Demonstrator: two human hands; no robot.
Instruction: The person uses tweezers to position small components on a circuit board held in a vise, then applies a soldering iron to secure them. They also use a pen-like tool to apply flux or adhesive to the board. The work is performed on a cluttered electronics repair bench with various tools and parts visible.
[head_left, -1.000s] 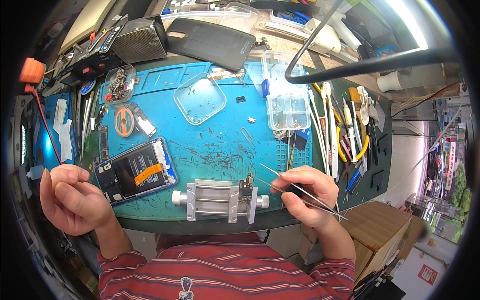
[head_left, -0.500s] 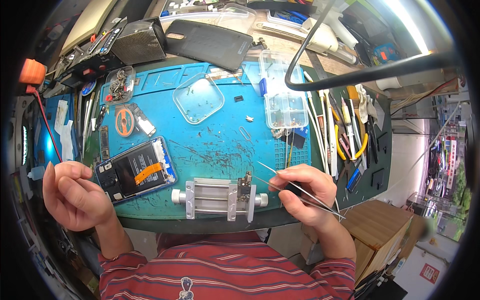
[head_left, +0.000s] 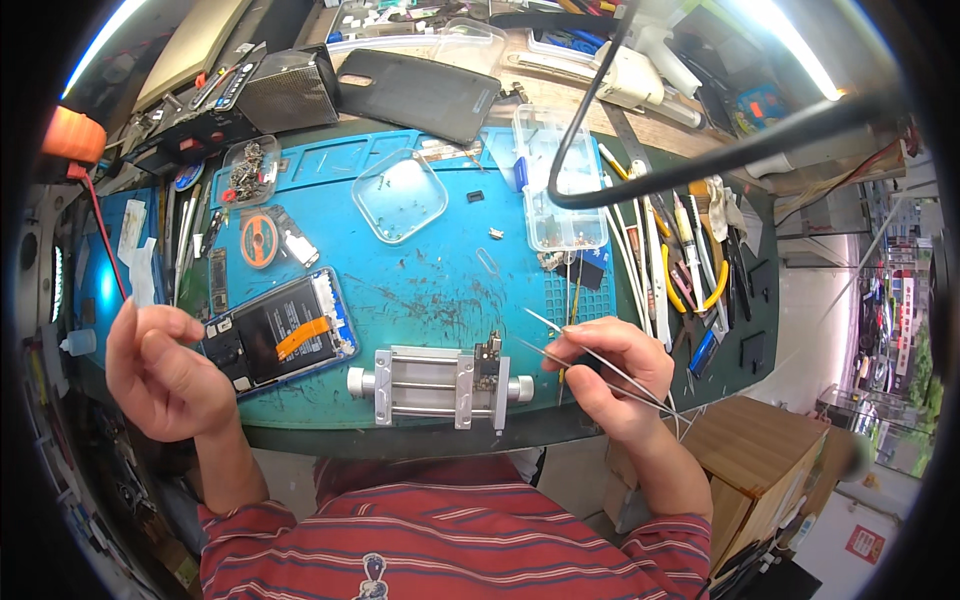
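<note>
We note the right hand (head_left: 636,357) pinching tweezers (head_left: 620,374), tips now farther from the clamped board (head_left: 487,364), and the left hand (head_left: 172,378), fingers loosely curled, nearer the opened phone (head_left: 280,336).

passage over blue mat (head_left: 420,300) beyond the metal clamp (head_left: 464,390), opened phone (head_left: 285,318) blocking its left, tweezers (head_left: 620,375) crowding its right

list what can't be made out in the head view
In the head view:
specks in the clear square dish: too small to identify
circuit board in the metal clamp: components too small
compartment box: partly behind the black cable
left hand: curled fingers hide whether it's empty
</note>
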